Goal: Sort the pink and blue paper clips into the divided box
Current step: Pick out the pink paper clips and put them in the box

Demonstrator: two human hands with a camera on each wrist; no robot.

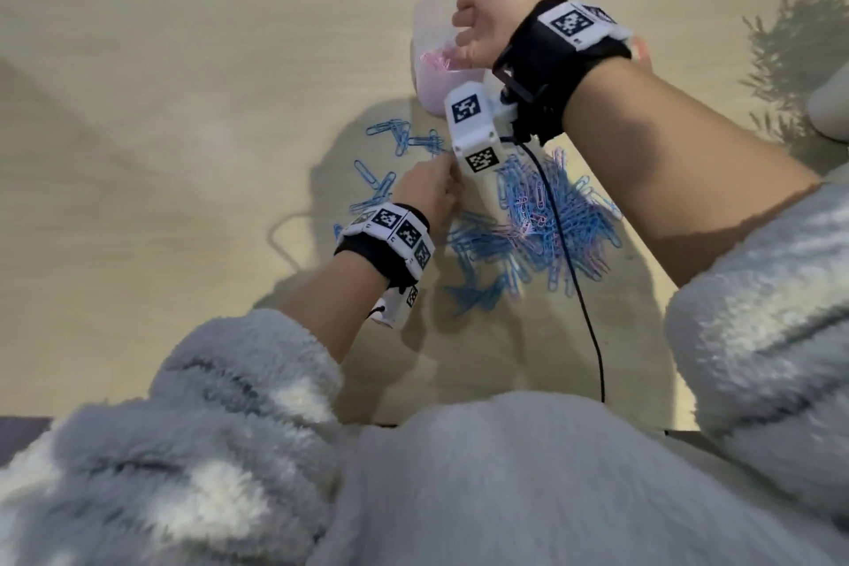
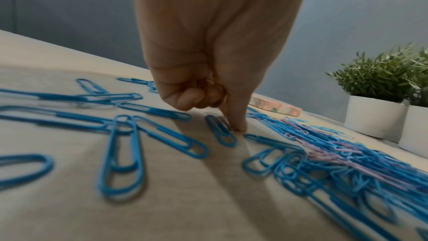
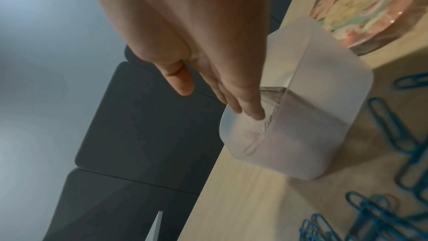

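A frosted white box stands at the table's far side, with pink clips inside one compartment. My right hand hovers over it, fingers straight and pointing down; thin pink clips show just under the fingertips at the box wall. A mixed pile of blue and pink clips lies in the middle. Loose blue clips lie to its left. My left hand presses its index fingertip on the table beside a blue clip; its curled fingers seem to hold a pink clip.
Two small plants in white pots stand at the right. A patterned tape roll lies behind the box. A black cable crosses the pile toward me. The table's far edge runs just behind the box.
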